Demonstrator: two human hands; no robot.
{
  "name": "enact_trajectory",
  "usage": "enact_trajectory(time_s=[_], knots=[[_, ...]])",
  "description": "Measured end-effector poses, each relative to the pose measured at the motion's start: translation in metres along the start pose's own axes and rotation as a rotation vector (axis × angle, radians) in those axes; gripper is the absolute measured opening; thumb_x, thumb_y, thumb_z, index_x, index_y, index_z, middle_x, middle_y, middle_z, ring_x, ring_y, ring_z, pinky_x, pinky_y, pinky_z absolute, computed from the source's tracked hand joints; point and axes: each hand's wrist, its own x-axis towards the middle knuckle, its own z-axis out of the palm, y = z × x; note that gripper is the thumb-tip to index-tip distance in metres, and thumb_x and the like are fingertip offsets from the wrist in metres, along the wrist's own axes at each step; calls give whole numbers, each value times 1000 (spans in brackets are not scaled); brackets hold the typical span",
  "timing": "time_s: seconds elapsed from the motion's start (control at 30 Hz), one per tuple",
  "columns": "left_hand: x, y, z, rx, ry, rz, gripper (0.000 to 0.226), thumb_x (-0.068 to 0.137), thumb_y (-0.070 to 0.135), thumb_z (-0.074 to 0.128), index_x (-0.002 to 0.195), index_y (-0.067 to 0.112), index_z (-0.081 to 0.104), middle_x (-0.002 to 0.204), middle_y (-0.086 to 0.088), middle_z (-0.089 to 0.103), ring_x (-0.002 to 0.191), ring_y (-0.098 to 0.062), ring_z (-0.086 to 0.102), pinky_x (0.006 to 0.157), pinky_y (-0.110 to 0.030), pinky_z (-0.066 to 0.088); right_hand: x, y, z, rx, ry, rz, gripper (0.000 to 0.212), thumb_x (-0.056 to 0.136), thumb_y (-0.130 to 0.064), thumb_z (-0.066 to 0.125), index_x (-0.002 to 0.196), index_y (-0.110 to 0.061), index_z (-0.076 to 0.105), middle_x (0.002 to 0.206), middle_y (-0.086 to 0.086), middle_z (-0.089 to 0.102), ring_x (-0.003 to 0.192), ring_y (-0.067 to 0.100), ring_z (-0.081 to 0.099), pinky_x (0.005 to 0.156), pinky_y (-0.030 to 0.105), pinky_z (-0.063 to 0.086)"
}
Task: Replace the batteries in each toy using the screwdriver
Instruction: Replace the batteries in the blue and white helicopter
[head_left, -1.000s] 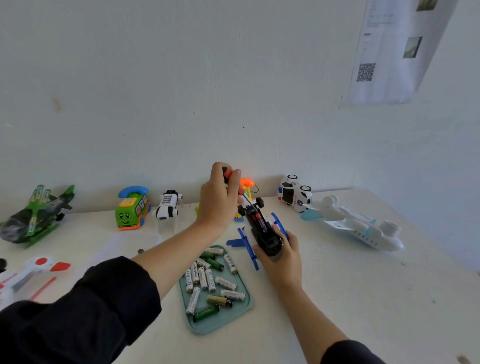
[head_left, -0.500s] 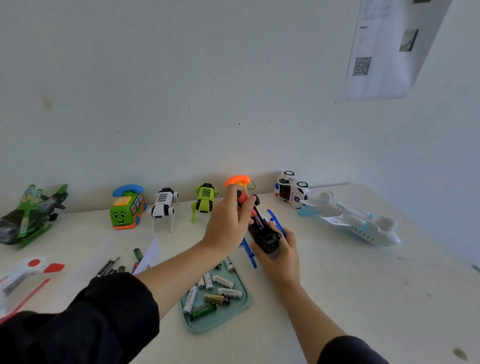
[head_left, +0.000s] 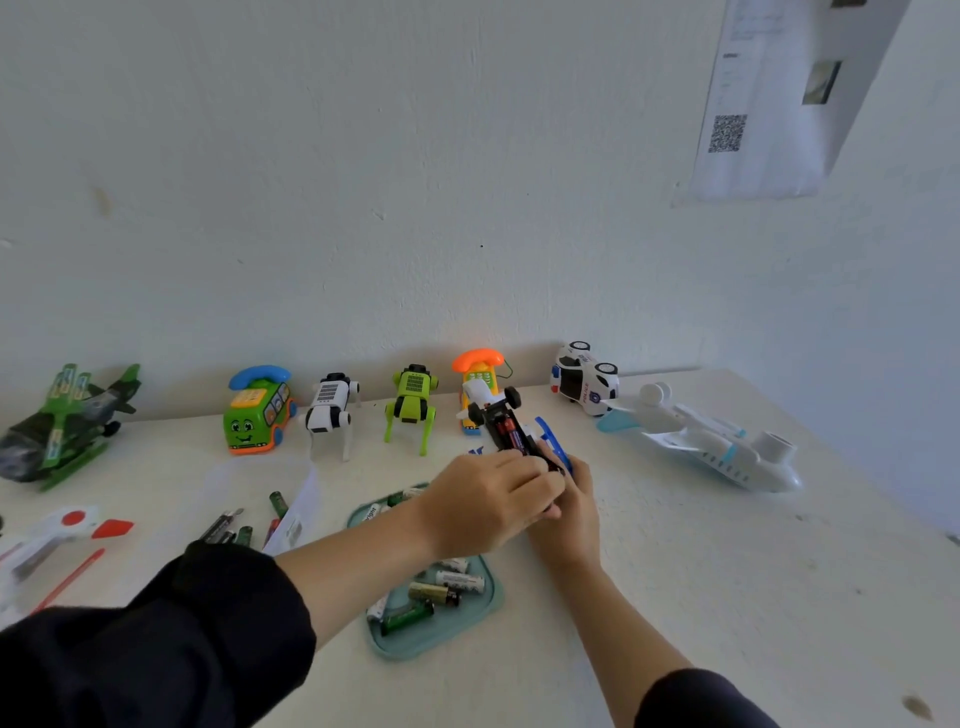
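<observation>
A blue and white toy helicopter (head_left: 506, 428) lies belly-up on the white table, its black battery compartment open with red batteries inside. My right hand (head_left: 569, 512) grips its near end from below and from the right. My left hand (head_left: 491, 499) reaches across from the left, fingers curled over the near end of the compartment, pinching a small red battery that is mostly hidden. A teal tray (head_left: 491, 605) with several batteries (head_left: 449, 584) sits under my left forearm. No screwdriver can be made out.
Along the wall stand a green helicopter (head_left: 67, 421), green phone bus (head_left: 257, 415), white robot dog (head_left: 330, 410), green robot dog (head_left: 413, 405), orange phone toy (head_left: 478, 371) and police car (head_left: 584, 379). A white airplane (head_left: 717, 447) lies right. Loose batteries (head_left: 234, 525) and paper (head_left: 296, 514) lie left.
My left hand came down from above the toy row, carrying the small red battery, to the helicopter's compartment. My right hand kept its grip on the helicopter. The camera shifted slightly.
</observation>
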Motion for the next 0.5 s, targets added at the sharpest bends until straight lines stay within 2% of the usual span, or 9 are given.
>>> enact_trajectory(time_s=[0.1, 0.13, 0.2, 0.23, 0.33, 0.4, 0.5], knots=[[0, -8, -15, -124, 85, 8, 16, 99, 24, 42, 99, 9, 47, 83, -9, 65, 73, -21, 56, 62, -29, 49, 0, -2, 1, -27, 15, -17, 70, 66, -48, 62, 131, -26, 52, 118, -10, 42, 102, 12, 54, 84, 24, 42], [2, -12, -21, -133, 122, -2, 14, 99, 21, 42, 98, 8, 46, 85, -11, 65, 78, -22, 55, 69, -29, 49, 0, -1, 2, -43, 27, -40, 70, 66, -50, 68, 130, -25, 53, 117, -9, 43, 101, 12, 54, 82, 25, 45], [8, -27, -28, -18, 135, -37, 5, 95, 11, 44, 98, 8, 47, 89, -12, 61, 84, -23, 52, 80, -31, 45, 1, 2, 4, -59, 43, -80, 66, 70, -40, 77, 130, -25, 53, 119, -3, 47, 102, 15, 55, 84, 31, 50], [11, -35, -30, 77, 97, -69, 6, 91, 5, 47, 96, 8, 48, 88, -10, 59, 83, -22, 50, 78, -31, 43, 1, 3, 5, -79, 46, -95, 65, 72, -35, 78, 130, -25, 53, 122, 0, 47, 105, 15, 54, 86, 31, 50], [14, -53, -26, 265, -151, -108, 22, 69, -4, 67, 84, 10, 59, 70, -5, 53, 62, -20, 48, 60, -28, 37, -1, 3, 5, -118, 42, -146, 64, 72, -31, 79, 130, -26, 53, 124, 4, 46, 107, 15, 50, 84, 24, 44], [13, -56, -22, 278, -339, -36, 26, 57, -3, 79, 74, 12, 65, 61, -3, 51, 52, -20, 49, 53, -24, 33, -3, 1, 6, -124, 30, -190, 62, 72, -35, 76, 129, -26, 54, 123, 6, 47, 103, 12, 49, 81, 24, 44], [15, -52, -16, 312, -535, 67, 24, 54, 5, 83, 62, 15, 63, 61, -2, 52, 50, -19, 50, 52, -22, 32, -4, -1, 5, -146, 30, -264, 60, 71, -38, 71, 127, -26, 54, 118, 6, 49, 95, 5, 46, 75, 25, 47]])
